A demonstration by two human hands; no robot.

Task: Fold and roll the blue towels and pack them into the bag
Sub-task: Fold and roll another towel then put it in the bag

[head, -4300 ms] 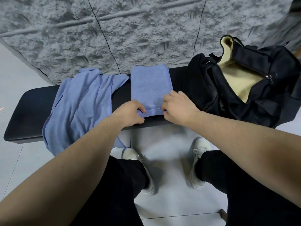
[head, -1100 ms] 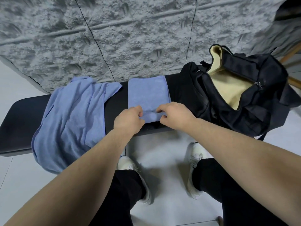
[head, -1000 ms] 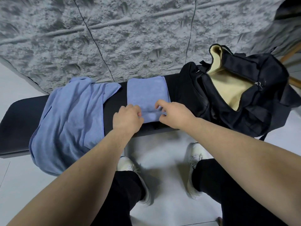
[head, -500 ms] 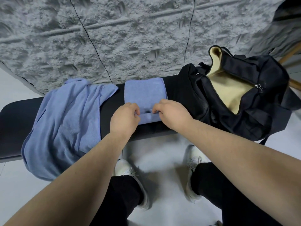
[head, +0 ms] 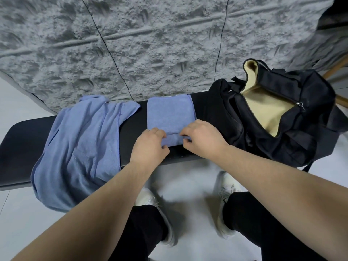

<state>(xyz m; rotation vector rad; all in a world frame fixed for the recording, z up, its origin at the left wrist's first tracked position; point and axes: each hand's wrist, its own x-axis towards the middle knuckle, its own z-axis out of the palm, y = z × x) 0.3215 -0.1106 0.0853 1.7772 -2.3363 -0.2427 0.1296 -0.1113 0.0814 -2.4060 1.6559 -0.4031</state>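
Both hands grip the rolled near end of the folded blue towel (head: 170, 113) on the black table (head: 22, 136): left hand (head: 150, 146) and right hand (head: 202, 138) curl round the roll. A loose blue towel (head: 79, 147) drapes left; the open black bag (head: 282, 113) sits right

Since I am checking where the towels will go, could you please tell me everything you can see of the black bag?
The black bag sits at the right end of the dark bench, slumped against the grey wall behind. It looks like soft woven fabric. Its main zip stands open, showing a tan lining and nothing visible inside; a metal zip pull hangs at the opening's right end. A strap trails off its lower right edge. Neither hand touches it; the folded towel lies just to its left.
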